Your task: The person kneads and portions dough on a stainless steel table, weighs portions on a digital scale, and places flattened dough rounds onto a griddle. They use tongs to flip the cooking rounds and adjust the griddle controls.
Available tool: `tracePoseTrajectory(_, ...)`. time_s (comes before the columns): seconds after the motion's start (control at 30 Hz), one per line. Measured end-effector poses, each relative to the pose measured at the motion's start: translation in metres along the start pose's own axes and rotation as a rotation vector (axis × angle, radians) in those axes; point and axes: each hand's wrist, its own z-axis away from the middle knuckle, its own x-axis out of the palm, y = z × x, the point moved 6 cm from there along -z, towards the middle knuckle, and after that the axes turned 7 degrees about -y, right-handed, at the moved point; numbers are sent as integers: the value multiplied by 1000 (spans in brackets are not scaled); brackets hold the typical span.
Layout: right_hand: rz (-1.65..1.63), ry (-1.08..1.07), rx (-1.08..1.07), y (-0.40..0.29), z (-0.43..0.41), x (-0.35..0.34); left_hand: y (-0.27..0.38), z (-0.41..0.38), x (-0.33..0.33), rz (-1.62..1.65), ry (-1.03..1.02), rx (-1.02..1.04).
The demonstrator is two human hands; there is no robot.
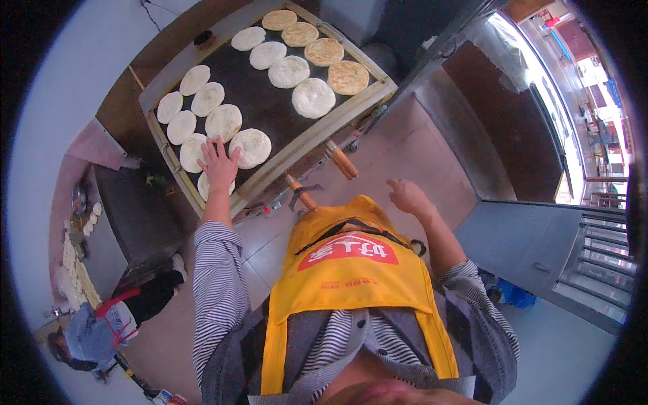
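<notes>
With its fingers spread, my left hand (221,169) lies over the lower left group of pale round flatbreads on a dark griddle (268,126). Its fingertips overlap the edges of a flatbread (224,123) above and another one (192,153) to the left. A third flatbread (250,149) is close by its right side. Part of a flatbread (203,186) shows behind the wrist. Away from the griddle, my right hand (409,196) hangs over the floor, fingers partly curled; its palm side is hidden. At the griddle's upper right, browned flatbreads (348,78) line up beside paler ones (313,98).
The griddle has a raised metal rim (314,144). Two wooden handles (344,161) (302,195) jut out below its front edge. Another person (101,324) stands at a side counter (104,243) with several dough pieces (92,218). A blue-grey panel (531,253) is on the right.
</notes>
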Motion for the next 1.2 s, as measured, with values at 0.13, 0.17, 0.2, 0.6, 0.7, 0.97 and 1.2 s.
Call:
tracePoseTrajectory(0.13, -5, 24, 8, 19, 12, -13, 6, 5, -1, 3, -60, -39)
tracePoseTrajectory(0.17, -27, 17, 7, 24, 11, -14, 6, 6, -4, -6, -53, -54)
tracePoseTrajectory(0.2, -49, 8, 8, 30, 12, -14, 6, 9, -6, -14, -48, -67)
tracePoseTrajectory(0.6, 13, -134, -42, 148, -16, 47, 74, 176, -20, 315, 350, 214)
tracePoseTrajectory(0.7, 41, -193, -43, 162, -30, 61, 75, 242, 40, 279, 149, 46)
tracePoseTrajectory(0.97, -85, -298, -65, 214, -63, 117, 46, 444, 192, 344, -586, -287)
tracePoseTrajectory(1.2, -189, -474, -103, 253, -60, 179, 14, 587, 308, 104, -881, 172)
